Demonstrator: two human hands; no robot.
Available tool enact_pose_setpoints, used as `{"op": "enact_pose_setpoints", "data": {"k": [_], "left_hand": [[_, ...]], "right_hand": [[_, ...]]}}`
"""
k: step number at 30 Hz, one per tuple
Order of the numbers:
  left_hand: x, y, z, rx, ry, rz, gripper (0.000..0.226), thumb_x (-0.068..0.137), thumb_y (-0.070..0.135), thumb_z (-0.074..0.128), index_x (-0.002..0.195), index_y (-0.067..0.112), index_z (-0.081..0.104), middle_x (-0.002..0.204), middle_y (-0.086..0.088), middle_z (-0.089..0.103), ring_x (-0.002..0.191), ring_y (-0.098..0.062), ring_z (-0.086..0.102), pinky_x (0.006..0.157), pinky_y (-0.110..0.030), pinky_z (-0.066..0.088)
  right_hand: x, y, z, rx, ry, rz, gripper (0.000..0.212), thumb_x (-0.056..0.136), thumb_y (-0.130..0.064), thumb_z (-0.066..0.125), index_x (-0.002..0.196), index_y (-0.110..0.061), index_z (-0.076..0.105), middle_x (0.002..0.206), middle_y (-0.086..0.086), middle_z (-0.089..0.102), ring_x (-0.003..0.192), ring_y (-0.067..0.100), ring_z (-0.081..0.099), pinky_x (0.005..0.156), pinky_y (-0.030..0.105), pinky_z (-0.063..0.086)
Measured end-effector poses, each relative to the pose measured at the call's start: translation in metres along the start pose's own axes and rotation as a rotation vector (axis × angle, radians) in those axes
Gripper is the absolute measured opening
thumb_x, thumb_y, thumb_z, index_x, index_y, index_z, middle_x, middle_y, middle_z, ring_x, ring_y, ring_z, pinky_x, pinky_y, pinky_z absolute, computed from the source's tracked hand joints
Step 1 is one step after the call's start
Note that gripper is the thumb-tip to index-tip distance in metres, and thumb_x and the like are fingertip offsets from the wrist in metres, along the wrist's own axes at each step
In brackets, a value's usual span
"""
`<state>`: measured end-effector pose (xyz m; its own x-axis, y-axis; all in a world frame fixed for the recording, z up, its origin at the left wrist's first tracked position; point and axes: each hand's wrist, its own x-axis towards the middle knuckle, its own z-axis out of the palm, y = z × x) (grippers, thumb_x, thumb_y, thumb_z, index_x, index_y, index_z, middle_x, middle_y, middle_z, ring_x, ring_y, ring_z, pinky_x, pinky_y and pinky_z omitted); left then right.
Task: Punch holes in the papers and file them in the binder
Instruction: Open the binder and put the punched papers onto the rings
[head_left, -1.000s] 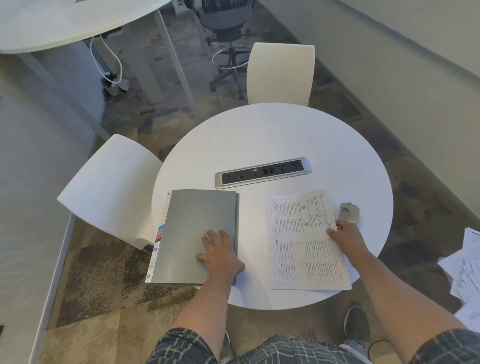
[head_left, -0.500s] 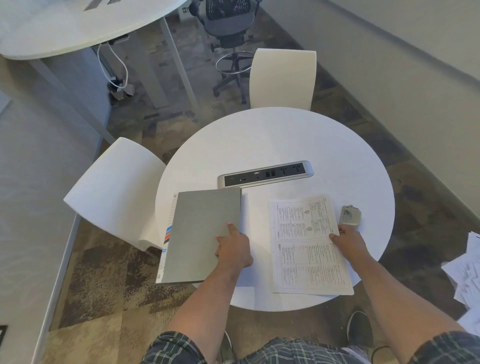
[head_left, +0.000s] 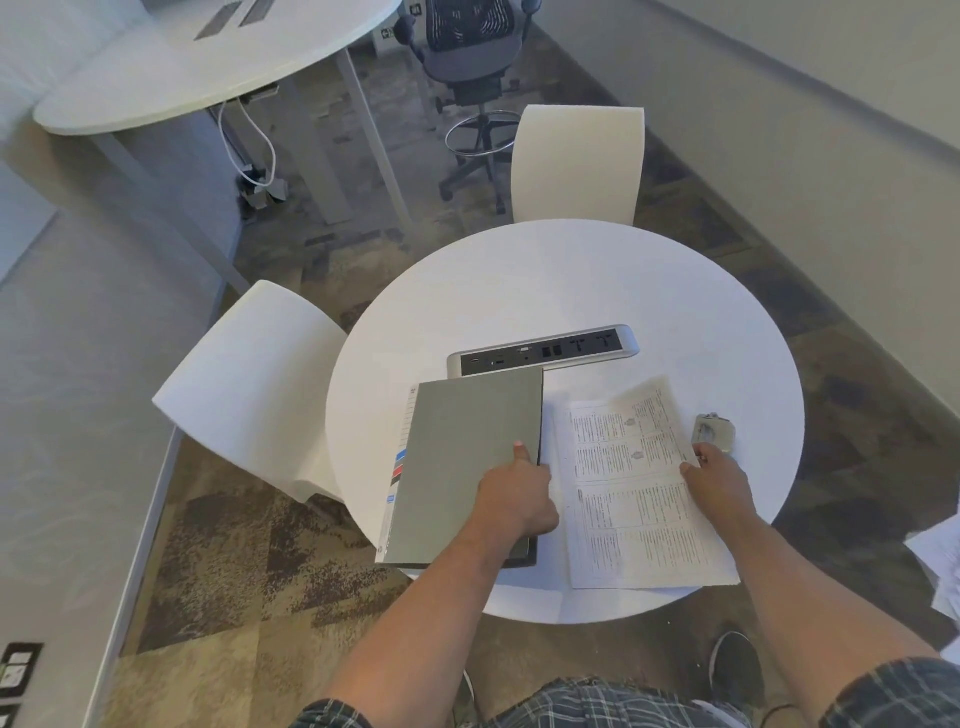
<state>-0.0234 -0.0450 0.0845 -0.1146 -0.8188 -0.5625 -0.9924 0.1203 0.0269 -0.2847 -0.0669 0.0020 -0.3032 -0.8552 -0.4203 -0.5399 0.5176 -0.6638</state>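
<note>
We see a round white bench (head_left: 519, 291) from above, with the grey binder (head_left: 462, 467) lying closed on its 8 o'clock side, coloured tabs showing along its left edge. Our left hand (head_left: 519, 499) grips the binder's right edge, thumb on top of the cover and the other fingers curled under it, so this grip pinches the cover. At 5 o'clock on the bench lie the papers (head_left: 639, 493), printed sheets stacked slightly askew, the top sheet turned a little clockwise. Our right hand (head_left: 719, 475) rests on the papers' right edge with the fingers curled at the margin; we cannot tell for sure whether this grip pinches the sheets or only presses on them. Just beyond the right hand, toward 3 o'clock, sits a small grey hole punch (head_left: 716, 430), touching or nearly touching the fingertips. At the bench's centre a power strip (head_left: 543, 351) is set into the top, its near edge partly covered by the binder's far corner. Two white chairs stand at 12 and 9 o'clock.
</note>
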Motion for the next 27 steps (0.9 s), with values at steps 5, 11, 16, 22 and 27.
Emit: {"op": "enact_pose_setpoints", "data": {"k": [5,11,16,22,27], "left_hand": [[-0.016,0.014,-0.021,-0.076,0.005,0.06,0.068,0.091,0.022,0.044,0.157,0.025,0.032,0.168,-0.019,0.009,0.129,-0.042,0.055,0.103,-0.046,0.049],[-0.024,0.024,-0.04,-0.251,0.057,0.082,0.055,0.09,0.017,0.045,0.144,0.009,0.045,0.154,-0.018,0.04,0.127,-0.039,0.054,0.104,-0.047,0.048],[-0.03,0.015,-0.053,-0.454,0.066,0.102,0.065,0.088,0.015,0.049,0.152,0.018,0.043,0.155,-0.008,0.046,0.136,-0.029,0.049,0.11,-0.038,0.044],[-0.039,0.0,-0.062,-0.717,0.067,0.137,0.072,0.083,0.01,0.056,0.151,0.03,0.047,0.157,0.006,0.046,0.135,-0.023,0.054,0.106,-0.037,0.049],[-0.045,-0.018,-0.062,-0.978,0.062,0.175,0.07,0.083,0.004,0.053,0.144,0.038,0.054,0.156,0.016,0.045,0.138,-0.022,0.051,0.074,-0.028,0.055]], "right_hand": [[-0.005,0.0,-0.014,0.064,0.163,-0.013,0.021,0.099,-0.026,0.045,0.111,-0.03,0.061,0.098,-0.006,0.07,0.074,0.019,0.068,0.063,0.028,0.048],[-0.004,-0.01,-0.033,0.249,0.484,0.065,0.03,0.102,-0.025,0.04,0.121,-0.017,0.062,0.102,-0.001,0.061,0.093,0.029,0.061,0.079,0.036,0.047],[0.004,-0.011,-0.038,0.497,0.418,-0.006,0.024,0.101,-0.025,0.046,0.104,-0.011,0.065,0.098,0.004,0.065,0.094,0.032,0.064,0.072,0.029,0.044],[-0.003,-0.02,-0.021,0.263,0.156,-0.109,0.021,0.105,-0.022,0.045,0.116,-0.017,0.063,0.108,0.001,0.065,0.085,0.018,0.06,0.08,0.036,0.045],[0.005,-0.015,0.009,0.098,0.07,0.02,0.033,0.098,-0.019,0.051,0.13,-0.018,0.057,0.114,0.006,0.069,0.088,0.026,0.065,0.077,0.037,0.051]]}}
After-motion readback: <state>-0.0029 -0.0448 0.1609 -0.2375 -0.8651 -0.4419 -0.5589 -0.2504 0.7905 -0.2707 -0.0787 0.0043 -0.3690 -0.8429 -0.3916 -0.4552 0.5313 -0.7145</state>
